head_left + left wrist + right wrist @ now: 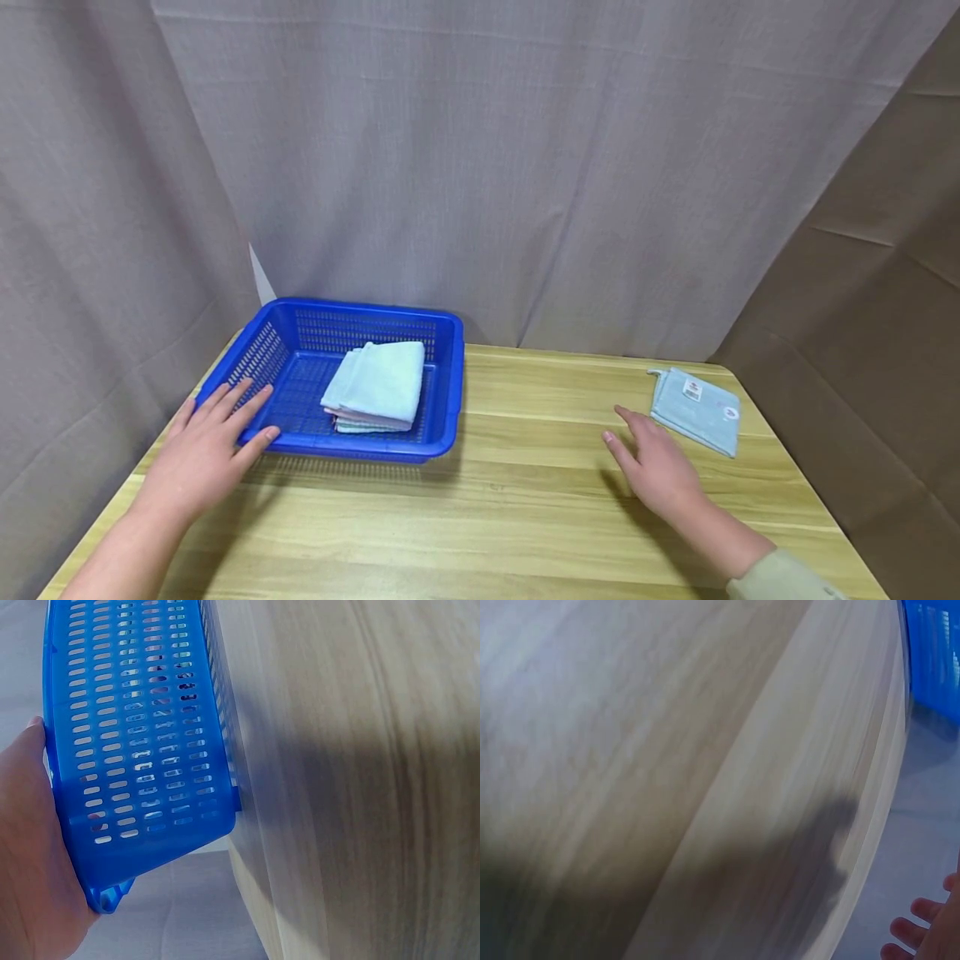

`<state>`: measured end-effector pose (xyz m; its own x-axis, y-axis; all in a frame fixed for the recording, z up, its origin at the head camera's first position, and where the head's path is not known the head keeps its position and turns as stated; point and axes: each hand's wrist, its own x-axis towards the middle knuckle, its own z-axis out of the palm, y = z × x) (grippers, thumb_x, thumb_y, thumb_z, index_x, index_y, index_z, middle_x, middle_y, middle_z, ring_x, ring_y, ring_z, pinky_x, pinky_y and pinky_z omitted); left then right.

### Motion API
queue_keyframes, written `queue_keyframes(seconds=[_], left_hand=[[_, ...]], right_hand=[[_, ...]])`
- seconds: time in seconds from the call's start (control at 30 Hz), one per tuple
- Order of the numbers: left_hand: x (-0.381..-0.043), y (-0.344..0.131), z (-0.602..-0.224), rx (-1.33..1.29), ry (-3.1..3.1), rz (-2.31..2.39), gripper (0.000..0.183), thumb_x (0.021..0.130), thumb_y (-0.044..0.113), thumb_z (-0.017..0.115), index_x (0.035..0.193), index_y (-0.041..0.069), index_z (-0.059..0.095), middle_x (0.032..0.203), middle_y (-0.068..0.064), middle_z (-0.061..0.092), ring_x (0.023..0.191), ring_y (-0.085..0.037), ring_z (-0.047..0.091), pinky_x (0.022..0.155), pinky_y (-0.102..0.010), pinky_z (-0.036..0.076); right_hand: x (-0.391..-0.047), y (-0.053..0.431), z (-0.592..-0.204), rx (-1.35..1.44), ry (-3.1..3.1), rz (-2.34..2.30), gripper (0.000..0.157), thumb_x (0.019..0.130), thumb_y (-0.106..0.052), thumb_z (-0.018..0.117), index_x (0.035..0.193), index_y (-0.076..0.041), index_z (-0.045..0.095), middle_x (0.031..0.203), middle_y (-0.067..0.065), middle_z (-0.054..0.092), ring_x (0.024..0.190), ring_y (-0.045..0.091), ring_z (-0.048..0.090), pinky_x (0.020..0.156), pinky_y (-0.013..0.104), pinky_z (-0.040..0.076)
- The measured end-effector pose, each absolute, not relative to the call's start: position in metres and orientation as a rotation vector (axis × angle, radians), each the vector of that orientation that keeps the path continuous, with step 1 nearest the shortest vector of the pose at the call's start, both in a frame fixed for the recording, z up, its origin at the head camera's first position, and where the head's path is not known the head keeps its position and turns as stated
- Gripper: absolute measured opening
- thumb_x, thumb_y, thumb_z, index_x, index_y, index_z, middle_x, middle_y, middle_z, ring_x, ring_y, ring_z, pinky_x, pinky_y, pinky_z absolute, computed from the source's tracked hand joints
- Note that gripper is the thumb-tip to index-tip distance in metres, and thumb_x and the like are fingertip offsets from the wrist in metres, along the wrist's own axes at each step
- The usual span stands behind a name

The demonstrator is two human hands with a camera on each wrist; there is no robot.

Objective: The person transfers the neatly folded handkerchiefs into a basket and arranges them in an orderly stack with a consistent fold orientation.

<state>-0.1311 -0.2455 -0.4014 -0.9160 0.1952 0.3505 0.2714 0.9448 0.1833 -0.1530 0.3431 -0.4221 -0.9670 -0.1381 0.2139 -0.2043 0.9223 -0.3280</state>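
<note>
My left hand (201, 454) rests with spread, straight fingers over the near left corner of a blue plastic basket (352, 444). In the left wrist view the thumb lies along the rim of the basket (135, 750), whose slotted side faces the camera. Inside the basket, toward its right side, sits a stack of folded towels (382, 379), a pale blue one on top. My right hand (660, 465) hovers over the table with relaxed fingers and holds nothing. Just beyond it to the right lies a folded light blue towel (693, 412) with a white label and a round sticker.
A wooden table (517, 517) carries everything. Grey curtain (525, 183) hangs behind it and on the left, and a brown cloth (870, 350) borders the right edge. The basket stands near the table's back left corner.
</note>
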Motion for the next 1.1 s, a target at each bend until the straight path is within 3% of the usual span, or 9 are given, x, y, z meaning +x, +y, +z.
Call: queue_keyframes(seconds=[0.47,1.1], left_hand=[[-0.131,-0.244,-0.4,-0.335,-2.786,-0.33,0.06,0.101,0.05,0.051,0.149,0.014,0.046,0.151,-0.023,0.04,0.139,-0.048,0.031,0.116,-0.065,0.002],[-0.132,-0.245,-0.4,-0.325,-2.787,-0.322,0.061,0.1,0.051,0.05,0.148,0.014,0.047,0.151,-0.023,0.041,0.14,-0.048,0.031,0.115,-0.066,0.004]], right_hand=[[-0.172,0.378,-0.426,0.124,-2.907,0.512,0.07,0.105,-0.05,0.038,0.145,0.007,0.04,0.14,0.035,0.045,0.126,0.054,0.042,0.103,0.066,0.035],[-0.191,0.434,-0.439,-0.068,-2.954,0.372,0.075,0.104,-0.055,0.033,0.139,0.01,0.044,0.13,0.039,0.048,0.114,0.06,0.047,0.086,0.071,0.041]])
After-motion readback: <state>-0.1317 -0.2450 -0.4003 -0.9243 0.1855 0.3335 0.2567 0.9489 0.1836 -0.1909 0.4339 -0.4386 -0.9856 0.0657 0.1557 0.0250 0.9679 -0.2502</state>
